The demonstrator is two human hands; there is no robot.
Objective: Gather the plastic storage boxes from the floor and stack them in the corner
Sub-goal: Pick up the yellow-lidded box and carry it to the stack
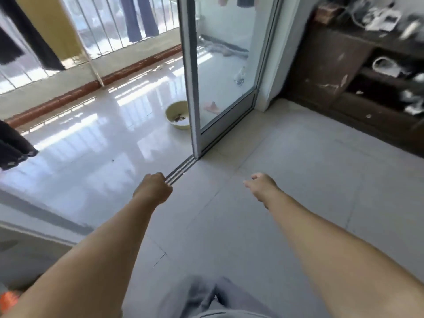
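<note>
Head camera is showing a person reaching over the tiled floor point(298, 180), left hand point(153, 188) fisted and empty, right hand point(260, 185) loosely spread; no boxes visible, so searching seems next.

Glossy pale tiled floor point(286, 180); sliding glass door point(227, 65) half open; barred balcony railing point(110, 26); dark wooden shelf point(358, 83) right.

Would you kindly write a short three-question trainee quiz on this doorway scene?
1. True or false: a storage box is in view.
2. The yellow basin lies: A) on the balcony floor beside the sliding door; B) on the dark shelf unit.
3. Which hand has its fingers curled, holding nothing?

Key: 1 false. 2 A. 3 the left hand; the right hand is relaxed.
</note>
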